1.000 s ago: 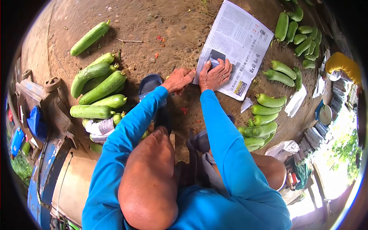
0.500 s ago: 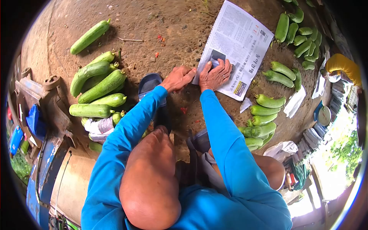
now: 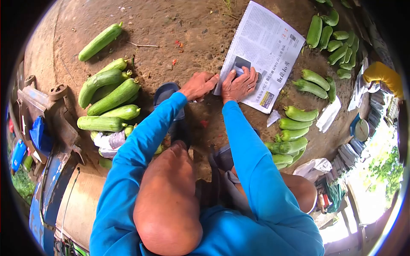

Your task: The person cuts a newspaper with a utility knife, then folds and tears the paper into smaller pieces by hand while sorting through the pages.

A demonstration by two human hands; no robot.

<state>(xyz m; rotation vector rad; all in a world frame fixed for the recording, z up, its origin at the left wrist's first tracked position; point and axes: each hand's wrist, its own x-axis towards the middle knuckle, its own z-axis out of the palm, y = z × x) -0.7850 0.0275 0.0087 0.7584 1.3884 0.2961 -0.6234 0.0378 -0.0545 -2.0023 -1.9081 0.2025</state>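
A folded newspaper (image 3: pixel 267 55) lies on the dirt floor in front of me, turned at a slant. My right hand (image 3: pixel 239 84) rests on its lower left part, fingers stretched over a printed photo and thumb apart. At the paper's left edge, my left hand (image 3: pixel 199 86) is closed, with bent fingers pinching the corner; the fingertips are partly hidden. To my left is a pile of long green gourds (image 3: pixel 113 96), and one near its bottom is wrapped in printed paper (image 3: pixel 112 141). Another gourd (image 3: pixel 100 41) lies alone beyond the pile.
Several smaller green gourds (image 3: pixel 294 123) lie in groups along the right side, with more gourds (image 3: pixel 314 32) at the far right. White paper scraps (image 3: pixel 329 113) are near them. Rusty metal parts (image 3: pixel 53 115) stand at the left edge. My sandalled foot (image 3: pixel 166 94) is beside my left hand.
Almost nothing differs. Both hands stay at the newspaper's lower left, with only a very slight shift of the left fingers.
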